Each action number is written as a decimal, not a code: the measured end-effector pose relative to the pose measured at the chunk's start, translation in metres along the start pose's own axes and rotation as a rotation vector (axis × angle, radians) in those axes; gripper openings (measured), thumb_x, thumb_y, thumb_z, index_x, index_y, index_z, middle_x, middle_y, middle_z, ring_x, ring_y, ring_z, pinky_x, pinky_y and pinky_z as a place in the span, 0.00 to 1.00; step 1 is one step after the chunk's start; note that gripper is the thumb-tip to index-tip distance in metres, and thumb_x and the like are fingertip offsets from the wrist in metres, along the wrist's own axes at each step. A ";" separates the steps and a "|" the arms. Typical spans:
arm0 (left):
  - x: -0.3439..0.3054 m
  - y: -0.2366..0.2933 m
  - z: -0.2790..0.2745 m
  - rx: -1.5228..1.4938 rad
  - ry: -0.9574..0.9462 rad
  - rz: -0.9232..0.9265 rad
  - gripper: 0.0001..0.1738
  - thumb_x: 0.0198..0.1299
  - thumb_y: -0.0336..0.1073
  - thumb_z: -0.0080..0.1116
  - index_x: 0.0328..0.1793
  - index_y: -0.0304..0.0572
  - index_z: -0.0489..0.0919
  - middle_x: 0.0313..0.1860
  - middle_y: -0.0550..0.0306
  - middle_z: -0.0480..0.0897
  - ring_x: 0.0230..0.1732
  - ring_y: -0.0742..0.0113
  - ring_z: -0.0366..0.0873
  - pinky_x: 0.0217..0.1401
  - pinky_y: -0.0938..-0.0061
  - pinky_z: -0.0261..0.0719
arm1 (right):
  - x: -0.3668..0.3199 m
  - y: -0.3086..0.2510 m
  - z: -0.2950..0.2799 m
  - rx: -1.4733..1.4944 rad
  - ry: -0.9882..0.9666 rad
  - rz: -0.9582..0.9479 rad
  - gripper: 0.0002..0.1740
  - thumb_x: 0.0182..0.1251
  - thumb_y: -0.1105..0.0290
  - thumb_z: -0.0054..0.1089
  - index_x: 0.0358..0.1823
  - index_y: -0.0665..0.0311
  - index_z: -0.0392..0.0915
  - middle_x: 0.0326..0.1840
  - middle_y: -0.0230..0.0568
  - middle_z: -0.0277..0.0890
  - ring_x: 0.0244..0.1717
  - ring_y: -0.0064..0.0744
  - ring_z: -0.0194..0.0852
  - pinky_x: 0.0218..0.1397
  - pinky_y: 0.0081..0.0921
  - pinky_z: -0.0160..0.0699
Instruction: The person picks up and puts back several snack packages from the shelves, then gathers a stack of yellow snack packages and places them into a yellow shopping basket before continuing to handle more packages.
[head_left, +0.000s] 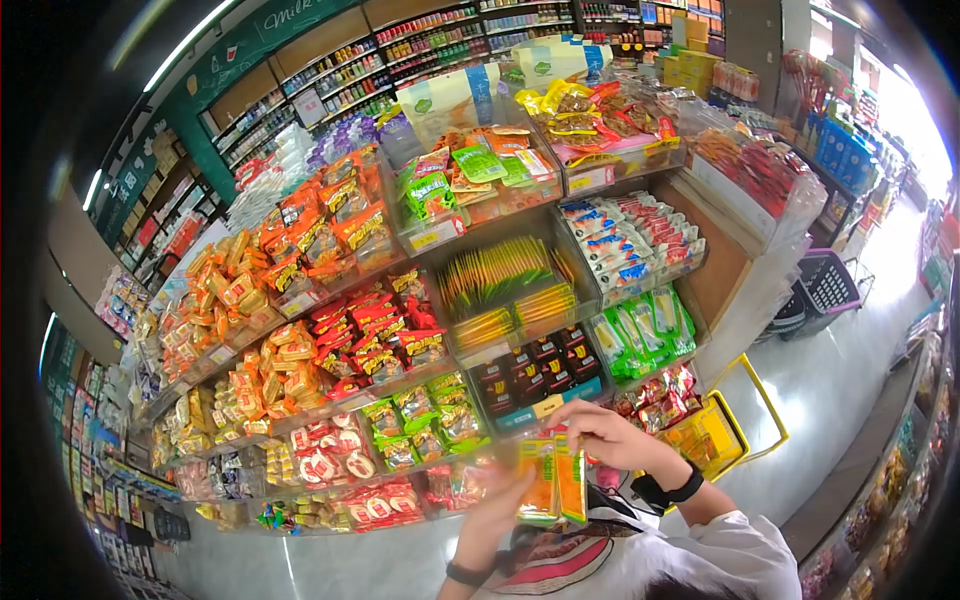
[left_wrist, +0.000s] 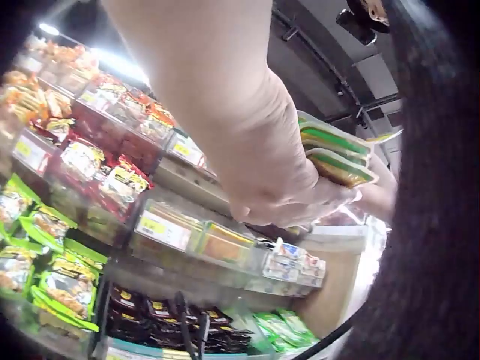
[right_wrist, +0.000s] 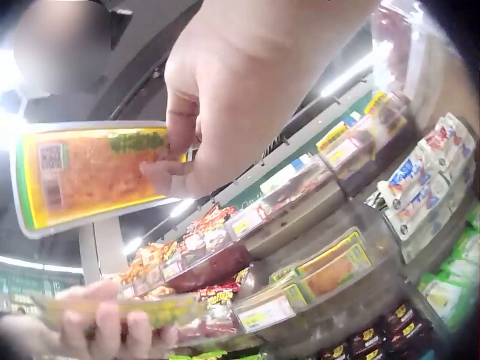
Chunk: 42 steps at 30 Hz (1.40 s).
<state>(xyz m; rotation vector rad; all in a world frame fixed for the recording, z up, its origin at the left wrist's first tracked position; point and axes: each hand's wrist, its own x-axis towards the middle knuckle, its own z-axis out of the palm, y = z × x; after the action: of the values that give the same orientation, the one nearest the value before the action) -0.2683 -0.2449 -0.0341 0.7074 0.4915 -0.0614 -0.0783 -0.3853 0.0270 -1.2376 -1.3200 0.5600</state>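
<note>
My right hand (head_left: 605, 435) pinches one flat snack packet (right_wrist: 90, 176) by its end. It has an orange middle, a yellow-and-green border and a printed square code. Several flat packets of the same kind (left_wrist: 337, 154) sit in my left hand (head_left: 497, 500), whose fingers (right_wrist: 109, 330) curl round their edges in the right wrist view. Both hands are in front of my chest, with the single packet beside the stack in the head view. Just ahead, a clear shelf bin holds rows of matching packets (head_left: 497, 275), with a bin of black packets (head_left: 540, 368) below it.
Tiered clear bins hold orange-wrapped snacks (head_left: 235, 285), red packets (head_left: 375, 335) and green packets (head_left: 645, 330). A yellow shopping basket (head_left: 735, 420) stands on the floor to the right, and dark baskets (head_left: 830, 280) are farther along the aisle.
</note>
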 end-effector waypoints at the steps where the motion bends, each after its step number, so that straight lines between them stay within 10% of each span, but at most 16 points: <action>1: -0.011 0.005 0.016 0.019 0.022 0.051 0.24 0.66 0.33 0.51 0.67 0.38 0.63 0.59 0.57 0.73 0.58 0.67 0.73 0.62 0.69 0.72 | -0.002 -0.005 0.012 -0.094 0.035 0.014 0.08 0.53 0.85 0.49 0.27 0.64 0.72 0.53 0.45 0.68 0.53 0.40 0.69 0.54 0.30 0.69; 14: -0.040 -0.005 0.016 0.172 -0.073 0.235 0.30 0.54 0.22 0.58 0.65 0.40 0.65 0.56 0.54 0.76 0.55 0.62 0.76 0.57 0.66 0.76 | -0.017 -0.017 0.093 -0.673 0.600 0.048 0.15 0.51 0.85 0.55 0.35 0.58 0.82 0.55 0.45 0.68 0.56 0.45 0.66 0.60 0.35 0.64; 23: -0.050 0.001 0.021 0.092 0.194 0.446 0.32 0.52 0.19 0.55 0.65 0.39 0.62 0.52 0.54 0.75 0.53 0.64 0.75 0.55 0.72 0.74 | -0.015 -0.014 0.123 0.271 0.411 0.420 0.23 0.77 0.62 0.34 0.65 0.68 0.59 0.65 0.42 0.60 0.65 0.28 0.57 0.67 0.26 0.56; 33: -0.030 -0.005 0.022 0.874 0.487 0.975 0.26 0.69 0.46 0.36 0.64 0.33 0.61 0.61 0.40 0.67 0.64 0.47 0.63 0.67 0.59 0.56 | -0.005 -0.030 0.135 0.205 0.283 0.341 0.26 0.72 0.72 0.43 0.69 0.65 0.50 0.61 0.41 0.60 0.62 0.27 0.57 0.66 0.26 0.56; 42: -0.048 0.029 0.029 1.131 0.272 0.739 0.24 0.69 0.45 0.34 0.57 0.31 0.68 0.47 0.34 0.74 0.51 0.39 0.70 0.56 0.54 0.66 | -0.003 -0.028 0.111 0.118 0.264 0.257 0.25 0.68 0.72 0.53 0.62 0.65 0.56 0.57 0.39 0.63 0.58 0.25 0.60 0.62 0.25 0.61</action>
<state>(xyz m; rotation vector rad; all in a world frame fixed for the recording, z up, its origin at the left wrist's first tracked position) -0.2923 -0.2461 0.0240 1.9897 0.3989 0.4966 -0.1896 -0.3578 0.0281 -1.3413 -0.9016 0.6223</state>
